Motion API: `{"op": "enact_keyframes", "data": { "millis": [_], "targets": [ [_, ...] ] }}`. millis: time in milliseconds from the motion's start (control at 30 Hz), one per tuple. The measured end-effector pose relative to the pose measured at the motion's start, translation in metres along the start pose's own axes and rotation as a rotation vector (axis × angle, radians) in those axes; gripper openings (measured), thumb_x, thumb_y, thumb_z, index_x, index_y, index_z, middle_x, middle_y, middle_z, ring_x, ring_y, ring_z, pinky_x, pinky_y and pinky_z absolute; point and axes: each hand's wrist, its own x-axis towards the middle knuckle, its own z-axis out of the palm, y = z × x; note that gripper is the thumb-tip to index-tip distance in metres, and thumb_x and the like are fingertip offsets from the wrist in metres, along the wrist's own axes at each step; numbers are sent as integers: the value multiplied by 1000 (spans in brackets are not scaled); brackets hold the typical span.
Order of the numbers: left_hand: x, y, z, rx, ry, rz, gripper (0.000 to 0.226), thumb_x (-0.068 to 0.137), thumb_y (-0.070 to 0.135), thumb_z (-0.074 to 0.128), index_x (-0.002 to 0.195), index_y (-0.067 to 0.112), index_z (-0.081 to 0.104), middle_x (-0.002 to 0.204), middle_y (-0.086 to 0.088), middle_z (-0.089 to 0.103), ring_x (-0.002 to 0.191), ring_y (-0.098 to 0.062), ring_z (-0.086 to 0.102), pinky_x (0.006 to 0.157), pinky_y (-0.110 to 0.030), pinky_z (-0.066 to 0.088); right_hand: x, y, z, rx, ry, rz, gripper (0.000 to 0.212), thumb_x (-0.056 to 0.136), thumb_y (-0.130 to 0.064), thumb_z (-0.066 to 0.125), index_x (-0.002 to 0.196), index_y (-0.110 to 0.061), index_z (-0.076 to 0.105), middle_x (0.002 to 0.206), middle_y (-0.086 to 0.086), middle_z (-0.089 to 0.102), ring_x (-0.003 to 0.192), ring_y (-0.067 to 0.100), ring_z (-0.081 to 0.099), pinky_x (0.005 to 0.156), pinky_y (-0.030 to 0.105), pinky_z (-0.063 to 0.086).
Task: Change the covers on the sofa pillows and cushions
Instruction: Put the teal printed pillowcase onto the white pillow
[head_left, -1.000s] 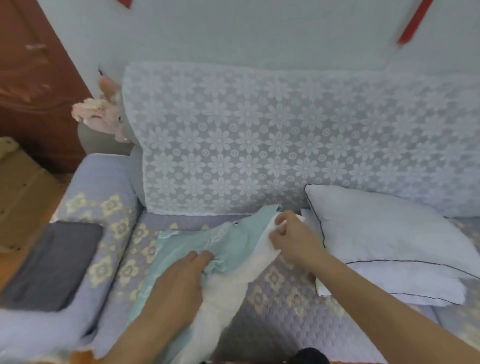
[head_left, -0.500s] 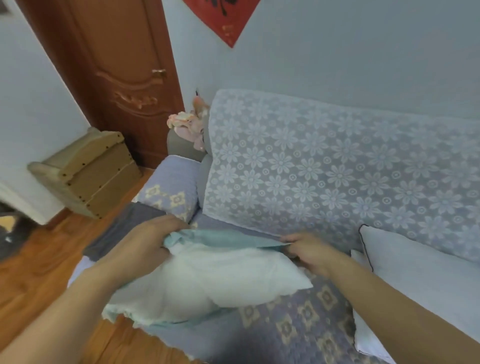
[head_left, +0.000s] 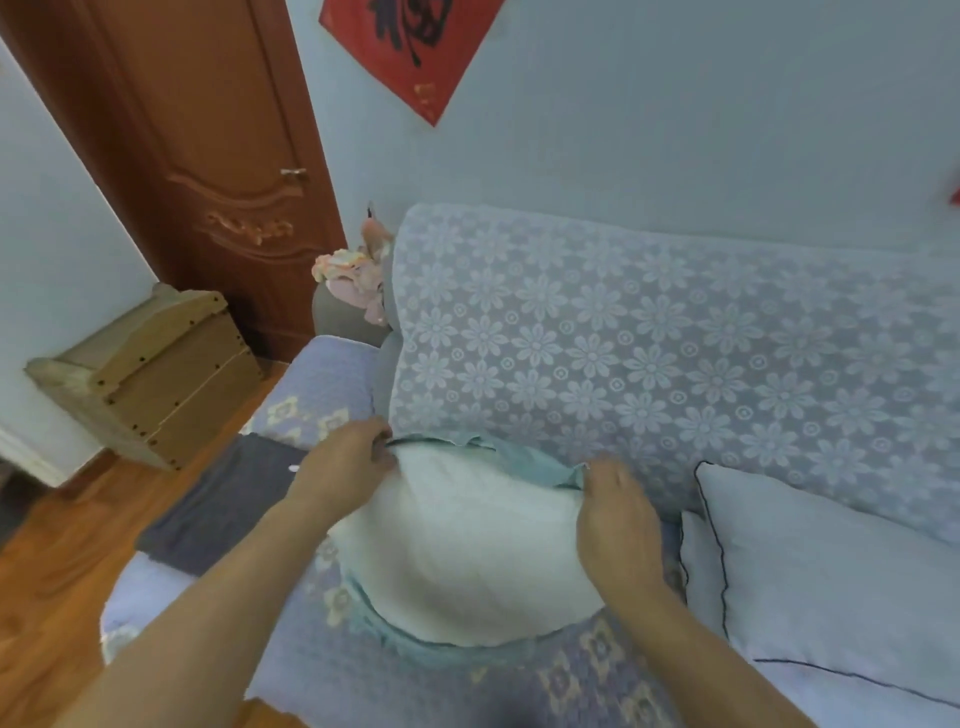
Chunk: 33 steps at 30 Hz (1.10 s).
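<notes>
Head view looks down on the sofa seat (head_left: 441, 680), and right in the middle of it lies a white pillow insert (head_left: 467, 551), partly inside a teal cover (head_left: 540, 460). The cover's open mouth faces the sofa's lace-draped backrest (head_left: 649, 364); most of the insert bulges out bare, with teal fabric showing only along its far edge and in a thin strip curling under its near side. The left hand (head_left: 345, 475) sits at the mouth's corner nearest the armrest (head_left: 317, 384), fingers pinched together on the cover's dark-edged rim. The right hand (head_left: 618, 519) is at the opposite corner, fingers curled down and clamped on the teal edge where it meets the insert. Just beyond the right hand, further along the seat, two white pillows with dark piping (head_left: 831, 571) lie stacked against the backrest. A folded dark grey cloth (head_left: 223, 504) rests on the armrest, beside the left wrist. Past the armrest stand a wooden stool (head_left: 150, 374) and a brown door (head_left: 208, 156).
</notes>
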Motion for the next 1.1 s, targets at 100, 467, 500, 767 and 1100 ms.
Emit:
{"op": "enact_keyframes", "data": {
  "millis": [100,467,500,767,1100],
  "targets": [
    [-2,-48,14,99,-151,-175,20,102,28,50,119,25,61,114,-4,68,99,-26,63,83,-38,53,4,45,6,-69,-36,211,15,100,-9,43,91,-8,55,88,9,57,76,29,56,62,38,45],
    [-96,-5,73,-420,-709,-54,67,88,70,56,148,49,35,146,27,38,132,2,43,104,-18,41,-19,61,27,-9,-5,434,23,105,-15,36,84,-13,45,82,0,47,76,23,51,67,33,33],
    [-102,-12,84,-371,-669,-48,79,85,79,50,154,45,27,151,27,29,140,-2,34,113,-24,33,-16,61,26,-3,3,432,24,105,-15,36,83,-13,45,81,1,48,74,23,50,66,33,33],
    [-73,-11,103,-443,-661,-118,96,85,72,61,160,39,11,163,16,17,153,-14,17,124,-39,21,-23,53,28,117,47,136,24,105,-9,40,83,-10,49,77,2,48,68,20,43,63,32,30],
    [-81,-1,117,-354,-559,-99,9,94,44,67,95,36,64,88,17,66,78,6,60,62,-14,40,-49,69,6,39,132,185,32,103,-20,34,92,-2,59,83,5,54,72,26,50,65,31,30]
  ]
}}
